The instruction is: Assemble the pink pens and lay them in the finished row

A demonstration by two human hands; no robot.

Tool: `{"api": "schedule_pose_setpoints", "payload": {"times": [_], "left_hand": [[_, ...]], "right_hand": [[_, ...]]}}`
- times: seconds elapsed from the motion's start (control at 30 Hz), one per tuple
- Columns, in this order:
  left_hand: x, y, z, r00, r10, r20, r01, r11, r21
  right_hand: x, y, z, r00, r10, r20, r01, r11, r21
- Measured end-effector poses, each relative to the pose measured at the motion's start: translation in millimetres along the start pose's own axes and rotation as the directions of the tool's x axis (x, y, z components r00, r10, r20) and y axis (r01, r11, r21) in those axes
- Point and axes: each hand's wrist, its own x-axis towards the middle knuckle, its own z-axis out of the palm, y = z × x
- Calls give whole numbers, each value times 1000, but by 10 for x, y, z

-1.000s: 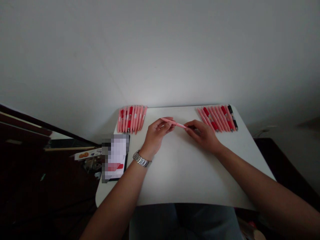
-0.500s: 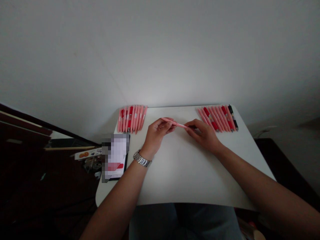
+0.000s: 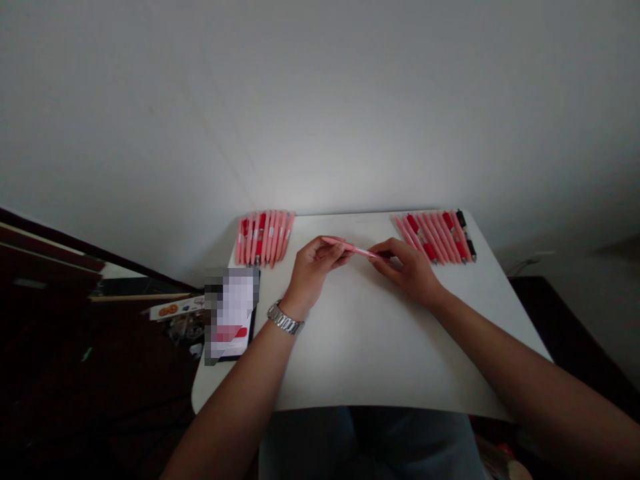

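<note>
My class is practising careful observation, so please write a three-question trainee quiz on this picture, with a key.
1. True or false: the metal watch is on the right arm.
2. What touches the raised pink pen? A, the left hand only; B, the right hand only; C, both hands.
3. Fill in: the black pen lies at the ____ end of its row of pens, as the wearer sees it.

Key:
1. False; the watch is on the left arm.
2. C; left hand and right hand.
3. Right.

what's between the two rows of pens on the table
In the head view, the left hand gripping a pink pen, and the right hand at that pen's right end, over the white table.
</note>
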Motion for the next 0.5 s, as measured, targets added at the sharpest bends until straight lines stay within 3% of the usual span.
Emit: {"api": "schedule_pose_setpoints", "payload": {"times": [0.5], "left_hand": [[-1,16,20,1000,-10,6,10,999,-31]], "right_hand": [[-15,17,1,1000,11,14,-11,1000,11]]}}
